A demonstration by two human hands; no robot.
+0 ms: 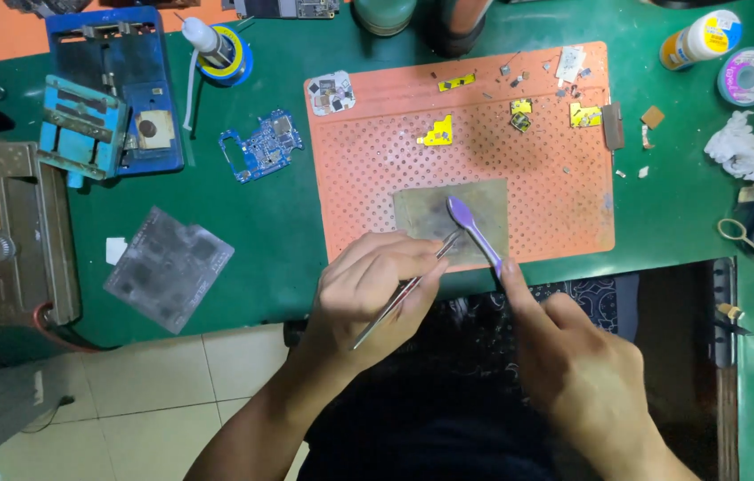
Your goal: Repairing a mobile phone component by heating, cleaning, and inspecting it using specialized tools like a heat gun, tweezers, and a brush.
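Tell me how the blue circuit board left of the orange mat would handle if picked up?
The blue circuit board is probably stiff and light, being thin and flat. Lying flush on the green table, it may be hard to lift by an edge. Its exposed small components look fragile.

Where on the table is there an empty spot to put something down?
Bare green table lies between the blue circuit board, grey stencil and orange mat. The mat's top edge is crowded with tiny parts; both hands work at its lower edge.

Tweezers (pixel 404 294): thin bright metal, glossy. Spatula tool (pixel 473 230): smooth purple plastic. Perforated mat (pixel 377 169): matt orange rubber. Plate (pixel 421 212) on it: dull, stained grey metal.
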